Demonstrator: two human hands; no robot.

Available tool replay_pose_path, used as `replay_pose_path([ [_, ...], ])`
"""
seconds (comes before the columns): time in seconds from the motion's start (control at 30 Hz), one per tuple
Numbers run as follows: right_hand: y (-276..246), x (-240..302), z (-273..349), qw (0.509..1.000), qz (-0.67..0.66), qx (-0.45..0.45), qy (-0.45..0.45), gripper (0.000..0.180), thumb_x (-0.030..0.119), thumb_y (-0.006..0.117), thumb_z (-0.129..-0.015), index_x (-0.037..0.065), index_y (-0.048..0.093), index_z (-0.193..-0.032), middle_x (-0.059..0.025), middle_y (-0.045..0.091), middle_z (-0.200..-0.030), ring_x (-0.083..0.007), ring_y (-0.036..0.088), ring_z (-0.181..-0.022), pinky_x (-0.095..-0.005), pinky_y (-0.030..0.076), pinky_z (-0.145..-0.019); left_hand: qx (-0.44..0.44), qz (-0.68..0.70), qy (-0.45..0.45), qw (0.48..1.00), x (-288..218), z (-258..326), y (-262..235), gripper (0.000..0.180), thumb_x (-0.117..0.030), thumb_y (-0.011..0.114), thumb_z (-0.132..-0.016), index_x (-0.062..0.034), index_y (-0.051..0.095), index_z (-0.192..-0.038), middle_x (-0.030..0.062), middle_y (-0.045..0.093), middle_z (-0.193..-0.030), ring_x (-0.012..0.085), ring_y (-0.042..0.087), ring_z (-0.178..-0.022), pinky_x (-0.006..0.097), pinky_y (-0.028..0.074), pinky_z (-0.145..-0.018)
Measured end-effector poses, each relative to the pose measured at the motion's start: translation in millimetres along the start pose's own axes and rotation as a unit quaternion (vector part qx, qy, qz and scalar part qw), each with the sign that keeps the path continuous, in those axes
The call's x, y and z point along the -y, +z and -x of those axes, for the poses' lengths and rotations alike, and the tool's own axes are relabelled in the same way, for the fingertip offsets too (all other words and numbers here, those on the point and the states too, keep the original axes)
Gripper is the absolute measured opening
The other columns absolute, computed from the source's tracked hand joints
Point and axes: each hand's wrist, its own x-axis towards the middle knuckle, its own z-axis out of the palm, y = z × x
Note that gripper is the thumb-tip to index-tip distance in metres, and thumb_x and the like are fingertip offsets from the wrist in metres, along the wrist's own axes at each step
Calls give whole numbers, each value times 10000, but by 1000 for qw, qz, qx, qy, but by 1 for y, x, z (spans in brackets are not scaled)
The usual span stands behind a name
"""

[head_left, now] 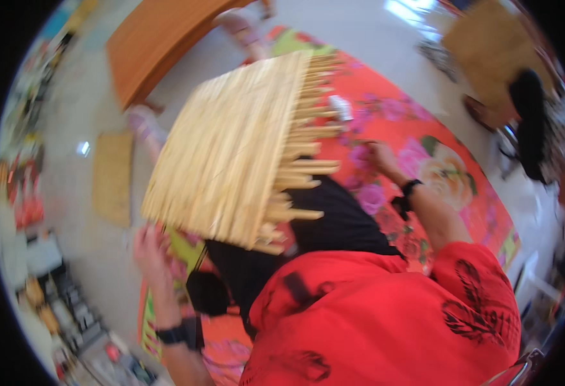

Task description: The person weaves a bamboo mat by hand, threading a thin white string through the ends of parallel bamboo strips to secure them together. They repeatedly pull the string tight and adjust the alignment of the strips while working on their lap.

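A panel of pale wooden slats [224,141] lies tilted over my lap and black-trousered legs. Along its right side the slat ends stick out unevenly. Beside the panel's lower left corner is my left hand [152,251]; motion blurs its fingers, and I cannot tell whether they touch the edge. Off to the right, my right hand [382,159] is low over the red floral mat [449,138], fingers curled in; what is in them, if anything, is too small to make out. A small white object [340,107] lies by the slat ends.
An orange-brown wooden table [160,42] stands at the far left, with a person's feet [240,26] near it. A flat brown board [112,179] lies on the floor to the left. Another person [546,128] sits at the right edge near a brown board [498,48].
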Motion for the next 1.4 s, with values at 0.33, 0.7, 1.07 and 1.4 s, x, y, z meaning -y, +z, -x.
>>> replay_pose_path([
  [0.33,-23,-81,35,999,-28,-14,27,295,143,696,-905,-63,709,-1116,-147,739,-1007,-186,693,-852,-351,564,-752,-137,141,-2,980,31,4,-91,366,-190,620,-1035,-4,525,-1336,114,675,-1151,194,704,-907,294,560,-728],
  [0.7,-118,209,118,755,-642,121,-58,204,238,695,-951,115,546,-886,-137,646,-1282,-280,666,-1128,-492,616,-846,193,281,23,940,4,108,-13,168,-134,636,-1020,-4,633,-1126,108,719,-952,174,716,-791,293,579,-701],
  [1.07,-83,343,166,566,-733,355,-124,190,198,706,-939,74,588,-856,-236,647,-1236,-365,656,-1146,-453,580,-900,563,279,-20,778,-82,153,103,703,-113,806,-897,21,444,-1486,160,625,-1326,193,725,-966,298,589,-844],
  [1.4,-70,325,178,627,-733,253,-72,42,61,660,-968,57,622,-950,-149,657,-1246,-248,662,-1117,-409,557,-965,317,-67,547,772,-83,166,130,384,-128,882,-783,-65,720,-1125,90,645,-1006,220,677,-770,314,568,-671],
])
